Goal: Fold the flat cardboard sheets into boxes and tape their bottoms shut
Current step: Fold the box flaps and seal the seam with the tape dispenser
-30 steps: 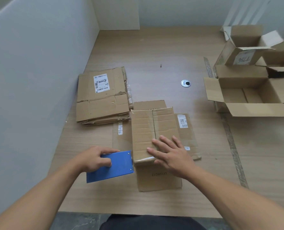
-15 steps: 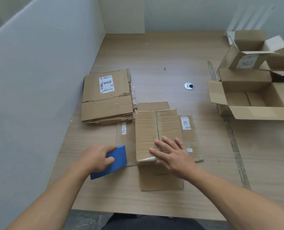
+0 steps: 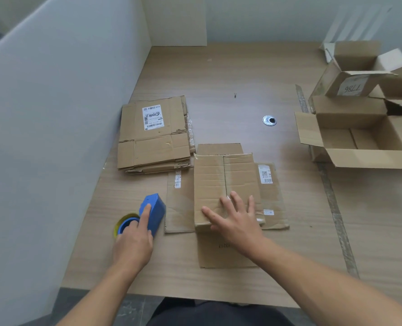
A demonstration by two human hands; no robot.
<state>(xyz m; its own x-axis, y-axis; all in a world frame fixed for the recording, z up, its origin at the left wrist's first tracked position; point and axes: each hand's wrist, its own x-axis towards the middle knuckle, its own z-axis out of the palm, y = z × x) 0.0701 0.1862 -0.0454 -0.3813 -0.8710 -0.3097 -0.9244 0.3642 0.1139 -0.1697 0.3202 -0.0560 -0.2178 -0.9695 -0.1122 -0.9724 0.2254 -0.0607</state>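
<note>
Head view, looking down: drawing the blue tape dispenser (image 3: 153, 211) off to the left, clear of the box (image 3: 209, 184), after pressing its flat plate against the near edge of the box bottom a second ago. Turning it on edge meanwhile, and so showing the yellow-and-blue roll (image 3: 124, 225) just left of the left grip (image 3: 134, 242). Holding it firmly in that grip, with fingers wrapped round the body and the index finger lying straight along the top. Lowering it toward the table (image 3: 230, 74), though not managing to tell whether already touching down.

Keeping the right grip (image 3: 235, 222) spread flat and open, as before, pressing on the near end of the closed bottom flaps directly beneath the palm, with the centre seam (image 3: 225, 175) running away beyond the fingertips. Holding nothing there, only pressing.

Judging from this: probably finishing the taping pass on this box, with the strip cut and its free end being smoothed down. Seeing only a faint sheen along the seam, so not confirming the tape for certain. Likely coming next: parking the dispenser, turning the box upright, sending it far to the right of the right grip to join the open boxes (image 3: 350, 118), then reaching ahead of the left grip for the stack of flat sheets (image 3: 153, 142).
</note>
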